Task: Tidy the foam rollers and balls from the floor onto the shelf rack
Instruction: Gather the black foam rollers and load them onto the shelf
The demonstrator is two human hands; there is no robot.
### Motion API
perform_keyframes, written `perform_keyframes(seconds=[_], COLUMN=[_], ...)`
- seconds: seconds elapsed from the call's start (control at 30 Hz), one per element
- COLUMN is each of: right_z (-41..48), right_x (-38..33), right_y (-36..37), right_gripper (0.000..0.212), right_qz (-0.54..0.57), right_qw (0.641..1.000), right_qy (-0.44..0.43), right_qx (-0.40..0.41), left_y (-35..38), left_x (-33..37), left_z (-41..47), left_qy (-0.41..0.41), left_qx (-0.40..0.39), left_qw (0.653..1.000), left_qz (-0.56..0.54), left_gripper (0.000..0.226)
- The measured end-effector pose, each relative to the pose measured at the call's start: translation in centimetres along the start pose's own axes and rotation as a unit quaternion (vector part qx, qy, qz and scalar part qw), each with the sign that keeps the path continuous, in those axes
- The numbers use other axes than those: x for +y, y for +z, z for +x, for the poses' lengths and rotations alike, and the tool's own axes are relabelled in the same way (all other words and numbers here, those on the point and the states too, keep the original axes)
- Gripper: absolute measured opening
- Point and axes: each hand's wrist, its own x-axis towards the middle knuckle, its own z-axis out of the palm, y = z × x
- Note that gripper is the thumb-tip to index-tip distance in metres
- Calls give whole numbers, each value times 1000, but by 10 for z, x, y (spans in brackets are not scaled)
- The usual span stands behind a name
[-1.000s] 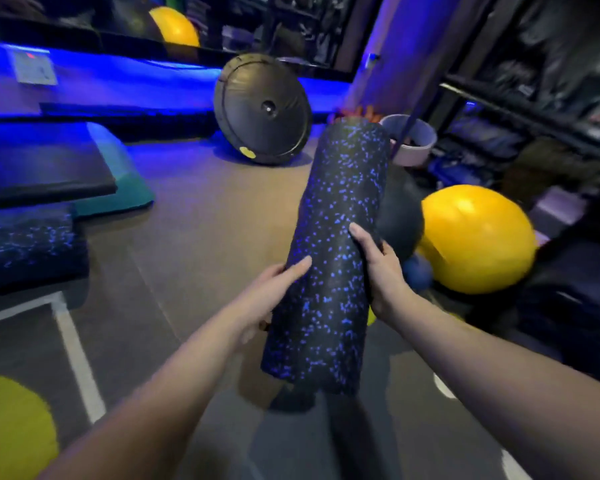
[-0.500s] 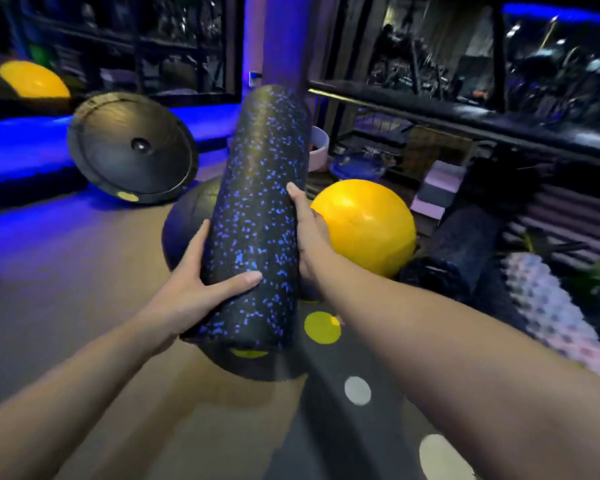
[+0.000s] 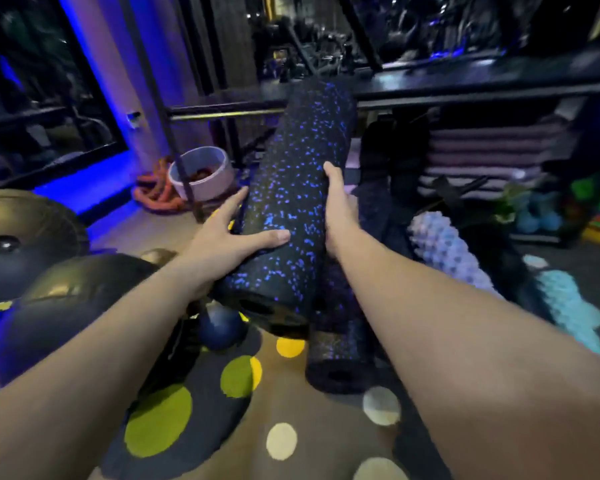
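Left hand (image 3: pixel 222 239), right hand (image 3: pixel 338 213) gripping roller (image 3: pixel 291 181), tip near shelf edge (image 3: pixel 465 87)

Roller (image 3: pixel 291 202) between left hand (image 3: pixel 222 240) and right hand (image 3: pixel 340 209), second roller (image 3: pixel 340 368) beneath, ball (image 3: pixel 222 327) left of it, rack (image 3: pixel 465 84) probably behind.

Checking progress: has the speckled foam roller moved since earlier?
Yes. The speckled foam roller has shifted right past the white tub, toward the shelf rack.

Black roller (image 3: pixel 291 202) flecked with blue, a lilac roller (image 3: pixel 444 247), a turquoise roller (image 3: pixel 568 306), and a dark mat (image 3: pixel 208 420) dotted lime, yellow, cream.
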Motion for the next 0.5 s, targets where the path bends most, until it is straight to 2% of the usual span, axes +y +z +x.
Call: perform_keyframes(seconds=[0.03,0.1,0.17,0.2,0.27,0.33,0.4,0.43,0.5], right_z=[6,20,30,32,36,37,34,36,35], right_x=[-16,-35,-38,-34,-20,-12,-14,-14,-12], right_y=[-27,-82,-126,-143,-169,-181,-178,-172,-153], right_gripper=[105,87,68,66,57,46,42,41,40], right_qz=[-27,-113,-206,-258,-341,-413,-481,-499,-522], right_qw=[999,985,961,947,923,896,867,857,843], right_qy=[-8,-46,-72,-61,-5,39,36,23,-9], right_qx=[38,121,170,184,179,156,129,127,128], left_y=[27,82,128,146,172,189,196,196,188], left_x=[11,30,36,34,23,4,-12,-21,-27], left_z=[11,26,37,43,46,44,33,31,31], left_qy=[2,1,9,19,27,24,44,54,-2], left_qx=[-12,-24,-15,-5,-7,-64,-122,-116,-69], left_qw=[1000,1000,999,998,996,990,971,970,993], left_qz=[-2,8,38,63,86,120,199,205,91], left_gripper=[125,120,127,125,98,64,40,34,31])
